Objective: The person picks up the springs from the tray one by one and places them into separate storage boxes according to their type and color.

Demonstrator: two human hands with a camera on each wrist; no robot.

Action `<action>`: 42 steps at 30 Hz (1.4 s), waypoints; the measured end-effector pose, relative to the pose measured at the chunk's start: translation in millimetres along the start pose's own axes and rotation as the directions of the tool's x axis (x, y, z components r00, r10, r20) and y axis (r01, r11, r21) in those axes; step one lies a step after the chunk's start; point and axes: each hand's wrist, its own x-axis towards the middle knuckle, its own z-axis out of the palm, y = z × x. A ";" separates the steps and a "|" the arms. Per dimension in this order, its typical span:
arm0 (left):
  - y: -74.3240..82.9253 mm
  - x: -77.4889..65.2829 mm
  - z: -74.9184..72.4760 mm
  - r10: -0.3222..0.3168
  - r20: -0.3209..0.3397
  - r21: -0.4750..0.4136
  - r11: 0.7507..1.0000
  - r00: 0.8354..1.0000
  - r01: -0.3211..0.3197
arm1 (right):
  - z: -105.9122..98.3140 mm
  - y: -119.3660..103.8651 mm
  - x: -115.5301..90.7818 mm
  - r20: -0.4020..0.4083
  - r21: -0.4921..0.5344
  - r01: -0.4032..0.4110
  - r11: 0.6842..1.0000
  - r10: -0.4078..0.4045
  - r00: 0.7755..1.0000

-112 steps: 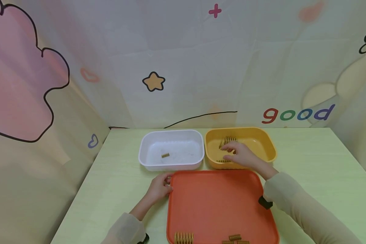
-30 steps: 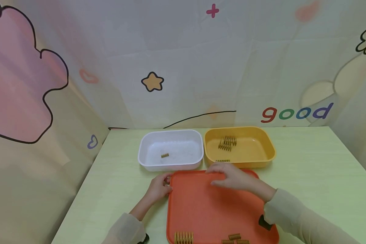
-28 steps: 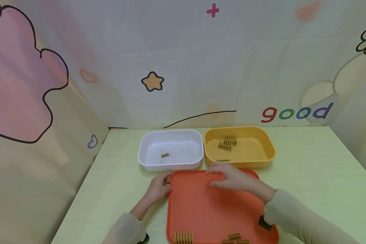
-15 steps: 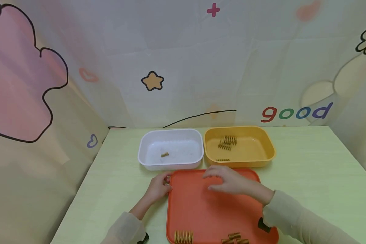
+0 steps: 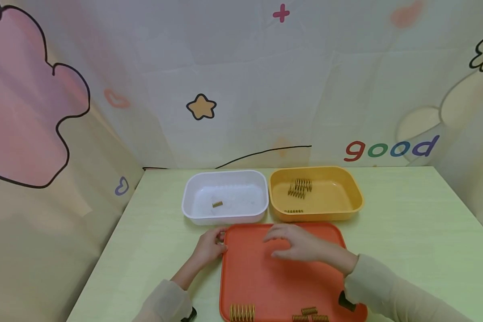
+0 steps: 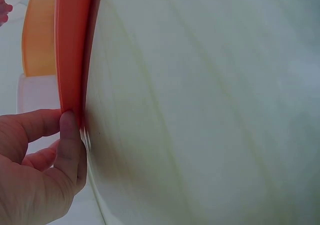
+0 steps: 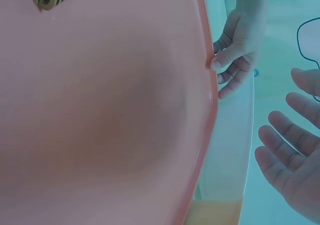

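My left hand [image 5: 207,248] pinches the left rim of an orange-red tray [image 5: 257,277] near its far left corner. In the left wrist view, the thumb and fingers of that left hand [image 6: 40,170] meet at the tray's edge. Above the far part of the tray hovers my right hand [image 5: 298,243], fingers spread and relaxed; the right wrist view shows this right hand [image 7: 295,160] with nothing in it. A large brass-coloured coil spring [image 5: 242,313] lies at the tray's near left, and several smaller springs [image 5: 310,311] lie near its front edge, partly cut off.
Behind the tray stand a white bin [image 5: 225,220] with one small spring [image 5: 217,204] and a yellow bin [image 5: 322,216] with several larger springs [image 5: 299,188]. The bins stand side by side. A printed cloth [image 5: 245,89] hangs behind the light green table [image 5: 418,214].
My right hand has come back from inside the yellow bin to over the tray, drifting slightly left and nearer in the last second. The left hand stays on the tray rim.
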 end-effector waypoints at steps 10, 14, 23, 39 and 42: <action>0.2 -0.2 0.0 0.001 0.001 -0.001 1.000 1.000 -0.001 | 7.1 -0.7 1.0 0.006 0.013 0.016 1.000 -0.016 1.000; 1.2 -0.6 -0.2 0.004 -0.001 -0.003 1.000 1.000 -0.004 | 10.1 -1.1 1.0 0.010 0.015 0.019 1.000 -0.019 1.000; 1.7 -1.2 -0.1 0.016 -0.002 -0.021 1.000 1.000 -0.016 | 17.4 -1.9 2.4 0.046 0.011 0.028 1.000 -0.029 0.999; -1.2 -1.1 0.5 -0.004 0.006 -0.028 1.000 1.000 0.004 | 32.9 -3.7 2.6 0.075 0.003 0.094 0.996 -0.094 0.993; -1.2 -1.3 0.4 -0.001 0.005 -0.030 1.000 1.000 0.001 | 35.3 -3.5 2.2 0.090 0.005 0.096 0.995 -0.096 0.991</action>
